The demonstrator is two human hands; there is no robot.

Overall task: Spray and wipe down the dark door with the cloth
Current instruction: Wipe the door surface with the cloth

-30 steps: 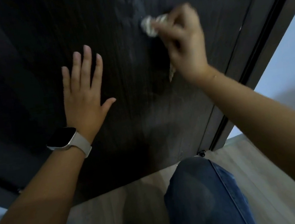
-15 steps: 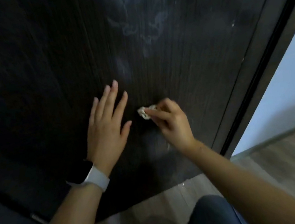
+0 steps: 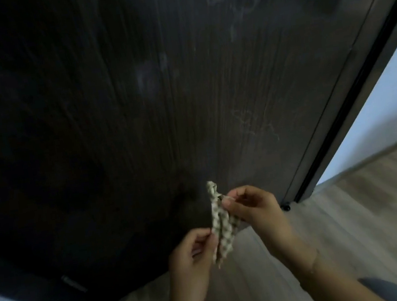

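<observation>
While the cloth [image 3: 220, 224] hangs off the door [image 3: 185, 101], both hands hold it: right hand [image 3: 254, 209] pinches it near the top, left hand [image 3: 194, 253] pinches the lower left edge. Long axis runs roughly vertical, bunched into a narrow strip, checked pattern. Cloth sits between the hands, in front of the door's lower edge, apparently not touching it. Right hand is nearer the door. Looks like a refold before the next wipe. Pale smears remain higher up on the panel. No containers in view; floor [image 3: 355, 217] below.
</observation>
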